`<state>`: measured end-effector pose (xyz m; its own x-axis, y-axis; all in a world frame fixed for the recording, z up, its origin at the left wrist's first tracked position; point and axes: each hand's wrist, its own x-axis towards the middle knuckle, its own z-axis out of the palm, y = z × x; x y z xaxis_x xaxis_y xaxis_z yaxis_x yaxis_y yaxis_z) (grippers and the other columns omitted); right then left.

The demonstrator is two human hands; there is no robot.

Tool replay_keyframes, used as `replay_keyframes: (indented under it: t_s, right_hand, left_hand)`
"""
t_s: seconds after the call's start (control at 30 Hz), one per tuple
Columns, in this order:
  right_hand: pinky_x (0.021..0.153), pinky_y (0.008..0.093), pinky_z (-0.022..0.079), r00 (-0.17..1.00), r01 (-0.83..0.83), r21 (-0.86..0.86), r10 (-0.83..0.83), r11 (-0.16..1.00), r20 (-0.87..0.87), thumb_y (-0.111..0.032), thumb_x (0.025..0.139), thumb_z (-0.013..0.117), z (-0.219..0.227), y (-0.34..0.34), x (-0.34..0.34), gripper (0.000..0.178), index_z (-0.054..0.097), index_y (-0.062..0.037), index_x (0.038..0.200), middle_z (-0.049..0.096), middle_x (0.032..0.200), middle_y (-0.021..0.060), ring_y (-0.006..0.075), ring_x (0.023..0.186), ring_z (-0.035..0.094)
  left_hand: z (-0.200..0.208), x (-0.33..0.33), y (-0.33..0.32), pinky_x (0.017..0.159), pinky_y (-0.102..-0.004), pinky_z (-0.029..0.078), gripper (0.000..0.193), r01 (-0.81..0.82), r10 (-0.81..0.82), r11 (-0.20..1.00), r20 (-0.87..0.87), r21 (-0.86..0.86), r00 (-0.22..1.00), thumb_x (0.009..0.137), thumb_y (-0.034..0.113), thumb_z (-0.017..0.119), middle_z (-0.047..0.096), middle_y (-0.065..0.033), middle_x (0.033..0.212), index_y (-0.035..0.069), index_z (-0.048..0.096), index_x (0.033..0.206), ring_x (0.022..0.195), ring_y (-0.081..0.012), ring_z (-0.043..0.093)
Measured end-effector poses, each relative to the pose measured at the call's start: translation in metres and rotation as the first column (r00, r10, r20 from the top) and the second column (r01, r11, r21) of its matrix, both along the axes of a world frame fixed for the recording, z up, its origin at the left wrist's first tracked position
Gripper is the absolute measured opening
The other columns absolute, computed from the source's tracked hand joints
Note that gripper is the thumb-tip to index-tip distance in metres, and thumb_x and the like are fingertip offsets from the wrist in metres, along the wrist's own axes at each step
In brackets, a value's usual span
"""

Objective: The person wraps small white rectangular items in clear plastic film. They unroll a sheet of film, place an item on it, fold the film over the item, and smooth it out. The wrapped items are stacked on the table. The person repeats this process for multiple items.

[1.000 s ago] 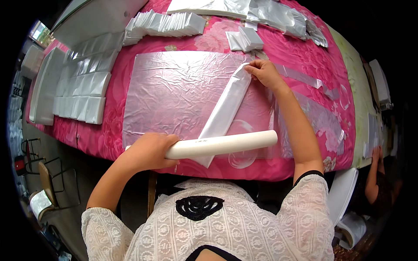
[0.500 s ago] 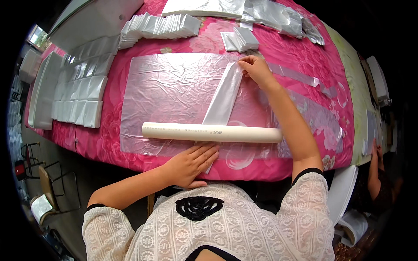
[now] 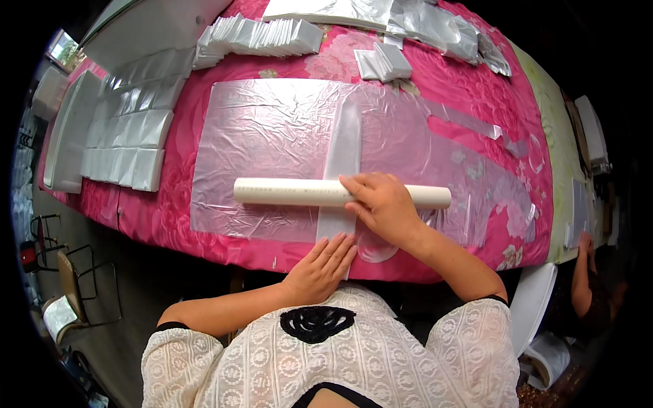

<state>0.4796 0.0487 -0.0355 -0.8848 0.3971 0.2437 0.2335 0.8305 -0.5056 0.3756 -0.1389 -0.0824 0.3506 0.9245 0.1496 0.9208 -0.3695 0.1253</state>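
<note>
A clear plastic sheet [image 3: 252,146] lies spread on a pink flowered cloth, its surface wrinkled. Across its middle runs a folded whitish plastic strip [image 3: 345,139], its far end narrowed. A white tube [image 3: 286,192] lies crosswise over the strip. My right hand [image 3: 384,207] is closed on the tube right of its middle, fingers over the top and thumb on the near side. Near the table's front edge, my left hand [image 3: 321,269] lies flat with fingers stretched out over the near end of the strip.
Rows of folded plastic packets [image 3: 129,143] lie at the left beside a white box [image 3: 71,136]. More packets [image 3: 262,37] stand in a row at the back, with a small stack [image 3: 384,62] to their right. Silvery film [image 3: 408,27] lies along the far side. Another person's arm [image 3: 582,275] shows at right.
My right hand has let go of the strip's far end and come down onto the tube. The tube has shifted slightly away from me; the strip now lies straighter.
</note>
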Motion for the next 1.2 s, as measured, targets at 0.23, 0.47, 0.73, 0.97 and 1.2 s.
replay_keyframes:
  t_s: [0.23,0.47,0.73,0.97,1.2]
  right_hand:
    - [0.088,0.0398,0.042,0.979,0.203,0.133,-0.197,0.970,-0.059,-0.022,0.078,0.066,-0.012,0.128,-0.050,0.039,0.061,-0.0074,0.114,0.063,0.101,0.0107,0.0295,0.100,0.055]
    - [0.097,0.0393,0.039,0.989,-0.017,0.168,0.042,0.986,-0.145,-0.002,0.073,0.061,-0.002,0.078,-0.035,0.040,0.058,-0.0022,0.114,0.056,0.112,0.0142,0.0308,0.108,0.051]
    - [0.097,0.0391,0.041,0.937,-0.350,-0.046,0.350,0.936,0.000,-0.001,0.066,0.058,-0.007,-0.019,0.013,0.045,0.057,-0.0005,0.111,0.053,0.120,0.0137,0.0308,0.115,0.048]
    - [0.081,0.0370,0.048,0.983,-0.114,0.128,0.131,0.985,-0.131,-0.004,0.073,0.059,-0.032,-0.014,0.014,0.031,0.062,-0.0034,0.103,0.060,0.107,0.0115,0.0286,0.096,0.057]
    - [0.069,0.0368,0.049,0.984,0.015,-0.166,-0.043,0.986,-0.171,-0.008,0.074,0.062,-0.025,-0.002,0.010,0.020,0.067,-0.0064,0.093,0.064,0.084,0.0107,0.0283,0.076,0.061]
  left_hand:
    - [0.004,-0.010,0.003,0.107,-0.0445,0.027,0.053,0.104,-0.102,0.994,0.072,-0.019,0.992,0.083,0.018,0.047,0.036,-0.0192,0.141,-0.005,0.040,0.130,0.132,-0.0309,0.034]
    - [0.013,-0.051,-0.004,0.105,-0.0406,0.034,0.043,0.224,-0.190,0.973,0.341,-0.062,0.921,0.081,0.015,0.053,0.041,-0.0166,0.136,-0.003,0.050,0.121,0.127,-0.0281,0.040]
    - [0.024,-0.072,0.009,0.098,-0.0386,0.044,0.032,0.375,-0.398,0.916,0.440,0.143,0.805,0.079,0.013,0.056,0.055,-0.0141,0.121,-0.001,0.059,0.108,0.113,-0.0249,0.053]
    - [0.031,-0.076,0.042,0.100,-0.0410,0.038,0.059,0.153,-0.157,0.988,0.284,0.034,0.946,0.070,0.021,0.065,0.050,-0.0135,0.128,0.001,0.050,0.123,0.119,-0.0269,0.048]
    - [0.025,-0.075,0.063,0.080,-0.0389,0.049,0.050,-0.081,0.096,0.995,0.535,-0.052,0.839,0.073,0.016,0.061,0.064,-0.0145,0.099,0.000,0.052,0.120,0.089,-0.0300,0.062]
